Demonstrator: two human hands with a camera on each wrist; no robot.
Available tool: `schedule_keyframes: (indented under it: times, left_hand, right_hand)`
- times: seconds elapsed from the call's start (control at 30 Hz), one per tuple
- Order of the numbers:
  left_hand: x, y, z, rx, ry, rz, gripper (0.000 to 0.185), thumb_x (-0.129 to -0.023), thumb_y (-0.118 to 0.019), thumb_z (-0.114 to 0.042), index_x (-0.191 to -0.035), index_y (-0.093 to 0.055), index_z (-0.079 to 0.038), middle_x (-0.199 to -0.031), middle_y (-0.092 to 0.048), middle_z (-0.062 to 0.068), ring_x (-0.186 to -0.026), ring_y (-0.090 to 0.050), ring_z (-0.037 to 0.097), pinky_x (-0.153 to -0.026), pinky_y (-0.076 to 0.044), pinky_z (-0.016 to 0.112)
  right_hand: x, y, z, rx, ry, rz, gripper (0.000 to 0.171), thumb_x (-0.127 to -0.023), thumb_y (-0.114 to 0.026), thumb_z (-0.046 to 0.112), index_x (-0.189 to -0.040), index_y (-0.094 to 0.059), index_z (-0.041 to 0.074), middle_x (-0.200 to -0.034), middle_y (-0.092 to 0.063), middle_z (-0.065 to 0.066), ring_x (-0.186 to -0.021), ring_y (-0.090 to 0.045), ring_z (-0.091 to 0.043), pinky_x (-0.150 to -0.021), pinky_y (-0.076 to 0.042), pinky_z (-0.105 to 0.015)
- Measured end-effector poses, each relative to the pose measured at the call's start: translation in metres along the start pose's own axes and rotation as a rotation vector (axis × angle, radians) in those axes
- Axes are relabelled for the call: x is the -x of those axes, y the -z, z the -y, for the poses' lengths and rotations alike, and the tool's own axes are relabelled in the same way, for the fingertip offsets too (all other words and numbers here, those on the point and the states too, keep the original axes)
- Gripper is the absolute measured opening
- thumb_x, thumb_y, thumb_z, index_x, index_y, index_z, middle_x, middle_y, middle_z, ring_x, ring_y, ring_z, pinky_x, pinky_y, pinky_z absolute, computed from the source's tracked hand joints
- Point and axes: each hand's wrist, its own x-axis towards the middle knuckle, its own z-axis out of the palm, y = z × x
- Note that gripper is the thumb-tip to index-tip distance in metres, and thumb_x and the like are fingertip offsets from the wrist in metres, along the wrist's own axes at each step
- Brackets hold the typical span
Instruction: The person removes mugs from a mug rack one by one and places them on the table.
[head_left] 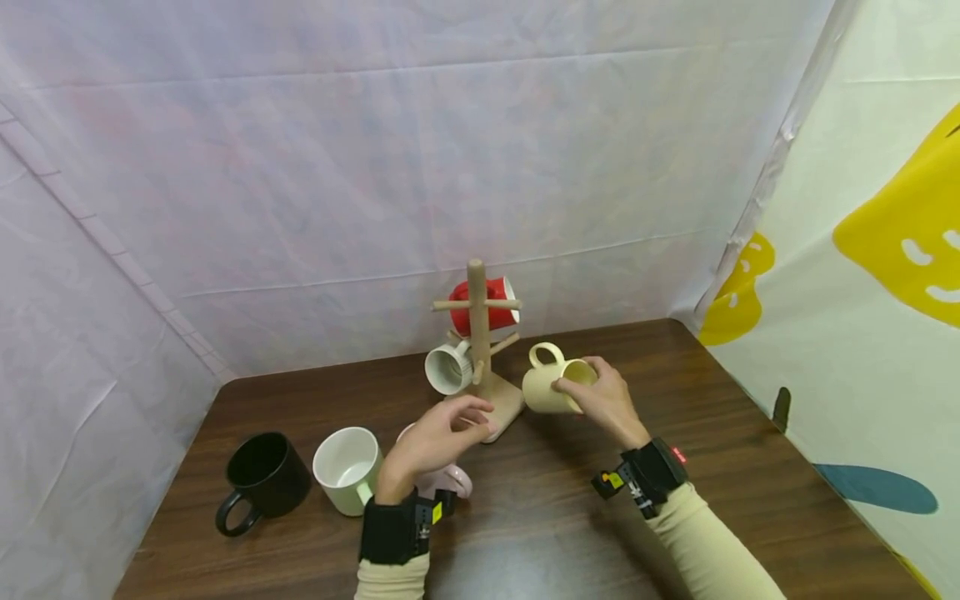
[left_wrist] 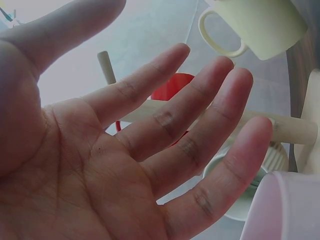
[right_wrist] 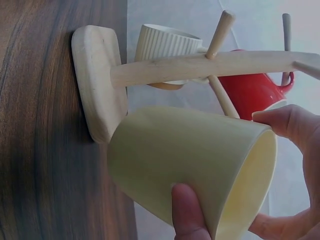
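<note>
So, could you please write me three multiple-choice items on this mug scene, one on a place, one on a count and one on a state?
1. Where is the red mug?
A. hanging on the wooden mug tree
B. standing on the table
C. in the left hand

2. How many mugs hang on the mug tree?
A. none
B. two
C. four

3. What is the right hand doing?
A. lying flat on the table
B. gripping the cream mug by its rim
C. holding the black mug

Answers: 1 A, as the head view shows it on an upper peg; 2 B, the red mug and a white ribbed mug below it; 3 B, as the right wrist view shows thumb and fingers clasping the tilted mug's rim beside the tree, while the left hand is open and holds nothing.
</note>
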Motion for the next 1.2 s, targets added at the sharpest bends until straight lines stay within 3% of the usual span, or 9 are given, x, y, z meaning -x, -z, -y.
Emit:
schedule_keyframes:
  times: [0.13,0.37,0.63,0.83,1.2]
  left_hand:
    - [0.000,0.000,-0.001,-0.002,-0.002,0.001,0.034,-0.099,-0.061,-0.027,-0.127,-0.063,-0.008,-0.119,-0.066,0.018,-0.109,-0.063,0.034,-0.092,-0.051,0.045]
    - [0.000,-0.001,-0.002,0.014,0.003,0.001,0.034,-0.098,-0.061,-0.026,-0.127,-0.062,-0.008,-0.120,-0.065,0.020,-0.110,-0.063,0.034,-0.092,-0.051,0.045]
    - [-0.001,-0.003,-0.003,0.020,-0.005,-0.005,0.032,-0.098,-0.061,-0.022,-0.127,-0.063,-0.008,-0.119,-0.066,0.019,-0.109,-0.064,0.034,-0.093,-0.051,0.045]
    - [-0.001,-0.003,-0.002,0.022,0.000,-0.004,0.032,-0.097,-0.062,-0.023,-0.126,-0.063,-0.009,-0.119,-0.066,0.018,-0.110,-0.063,0.035,-0.092,-0.051,0.045]
    - [-0.002,-0.004,-0.002,0.014,0.000,-0.001,0.032,-0.097,-0.061,-0.023,-0.125,-0.063,-0.008,-0.118,-0.066,0.019,-0.109,-0.063,0.035,-0.092,-0.051,0.045]
  right_hand:
    - [0.002,0.002,0.002,0.046,0.017,0.010,0.068,-0.079,-0.077,0.041,-0.133,-0.053,0.007,-0.117,-0.062,-0.017,-0.095,-0.061,-0.028,-0.064,-0.053,-0.029]
    - [0.005,0.004,0.003,0.075,0.009,0.052,0.073,-0.079,-0.077,0.044,-0.136,-0.052,0.008,-0.120,-0.061,-0.017,-0.095,-0.061,-0.028,-0.067,-0.051,-0.029]
    - [0.009,0.007,0.005,0.132,0.046,0.086,0.070,-0.078,-0.077,0.048,-0.132,-0.055,0.009,-0.114,-0.063,-0.014,-0.093,-0.059,-0.025,-0.070,-0.047,-0.030]
    - [0.013,0.009,0.008,0.140,0.049,0.124,0.067,-0.078,-0.077,0.049,-0.130,-0.056,0.013,-0.110,-0.064,-0.011,-0.089,-0.061,-0.024,-0.068,-0.049,-0.031]
    - [0.018,0.011,0.010,0.162,0.052,0.176,0.069,-0.077,-0.078,0.047,-0.132,-0.055,0.013,-0.117,-0.063,-0.011,-0.092,-0.060,-0.023,-0.069,-0.050,-0.030]
